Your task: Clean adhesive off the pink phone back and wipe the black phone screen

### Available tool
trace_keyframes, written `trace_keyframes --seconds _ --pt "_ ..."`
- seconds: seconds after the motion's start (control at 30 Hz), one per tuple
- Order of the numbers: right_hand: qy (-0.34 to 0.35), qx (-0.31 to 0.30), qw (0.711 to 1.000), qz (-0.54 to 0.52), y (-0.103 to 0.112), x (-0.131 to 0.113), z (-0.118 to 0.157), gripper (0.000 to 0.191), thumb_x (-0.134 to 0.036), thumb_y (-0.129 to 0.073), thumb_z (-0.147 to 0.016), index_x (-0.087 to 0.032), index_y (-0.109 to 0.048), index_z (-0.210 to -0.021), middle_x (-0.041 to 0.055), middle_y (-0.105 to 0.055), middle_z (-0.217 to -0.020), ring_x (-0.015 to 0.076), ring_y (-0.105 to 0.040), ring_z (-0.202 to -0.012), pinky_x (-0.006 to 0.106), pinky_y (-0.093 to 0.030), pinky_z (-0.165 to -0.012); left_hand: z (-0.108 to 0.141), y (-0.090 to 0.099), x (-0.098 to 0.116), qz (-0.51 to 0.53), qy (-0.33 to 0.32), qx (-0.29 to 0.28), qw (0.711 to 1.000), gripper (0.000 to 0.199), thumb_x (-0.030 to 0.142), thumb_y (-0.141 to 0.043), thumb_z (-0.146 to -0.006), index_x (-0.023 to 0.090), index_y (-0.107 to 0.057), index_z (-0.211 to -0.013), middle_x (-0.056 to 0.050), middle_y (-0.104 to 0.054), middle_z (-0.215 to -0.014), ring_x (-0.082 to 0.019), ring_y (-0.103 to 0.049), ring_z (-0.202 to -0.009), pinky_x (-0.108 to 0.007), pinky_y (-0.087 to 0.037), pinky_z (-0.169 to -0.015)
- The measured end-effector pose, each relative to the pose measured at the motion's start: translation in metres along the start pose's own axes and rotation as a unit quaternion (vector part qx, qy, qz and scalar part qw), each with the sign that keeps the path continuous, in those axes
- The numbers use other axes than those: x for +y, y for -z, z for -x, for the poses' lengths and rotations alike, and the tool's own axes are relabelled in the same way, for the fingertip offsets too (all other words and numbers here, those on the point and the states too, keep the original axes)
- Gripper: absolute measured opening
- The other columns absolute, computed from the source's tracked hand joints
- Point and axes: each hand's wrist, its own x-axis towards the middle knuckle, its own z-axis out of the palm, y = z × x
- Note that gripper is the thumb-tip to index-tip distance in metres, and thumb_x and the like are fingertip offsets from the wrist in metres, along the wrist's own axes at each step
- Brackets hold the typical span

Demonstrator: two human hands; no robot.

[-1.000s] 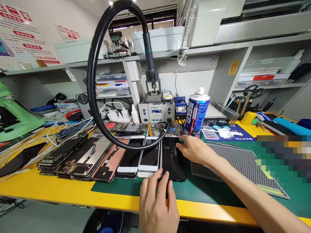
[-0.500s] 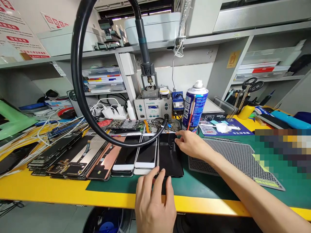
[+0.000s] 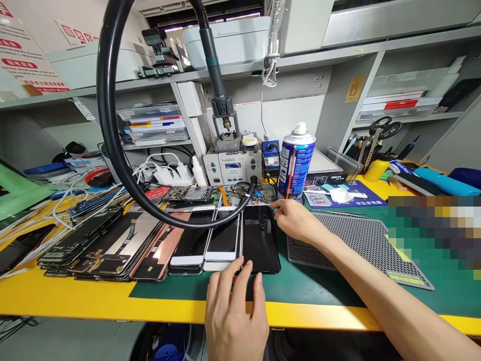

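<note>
A glossy black phone screen lies flat on the green mat, at the right end of a row of stacked screens. My left hand is at its lower left corner, fingers spread, fingertips at or near the edge. My right hand is at the upper right corner, its index finger on the edge and the other fingers curled; the thumb is hidden. Beside the black screen lie white-framed phone screens. A pink-backed screen and a pile of screens showing flex cables lie further left.
A black hose loops in front, joined to a hot-air station. A blue spray can stands behind my right hand. A grey perforated mat lies right. Circuit boards lie behind the screens. The yellow table edge runs in front.
The view has shifted slightly, moving the scene a little left in the picture. Both hands stay at the same corners of the black phone screen, with hardly any visible movement.
</note>
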Motion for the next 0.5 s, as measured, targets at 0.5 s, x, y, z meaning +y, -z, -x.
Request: trace_keyframes --seconds 0.5 --pt "-0.017 -0.062 0.997 0.043 0.0063 -0.0089 0.0092 0.025 -0.032 -0.06 -0.097 -0.017 -0.063 -0.117 0.0076 -0.066 -0.116 0.0216 -0.067 -0.095 0.041 -0.057 -0.082 0.0005 0.0025 -0.0013 -0.001 0.006 -0.035 0.999 0.02 0.016 -0.066 -0.086 0.017 -0.068 -0.106 -0.009 -0.071 -0.111 -0.023 -0.061 -0.098 -0.038 -0.05 -0.085"
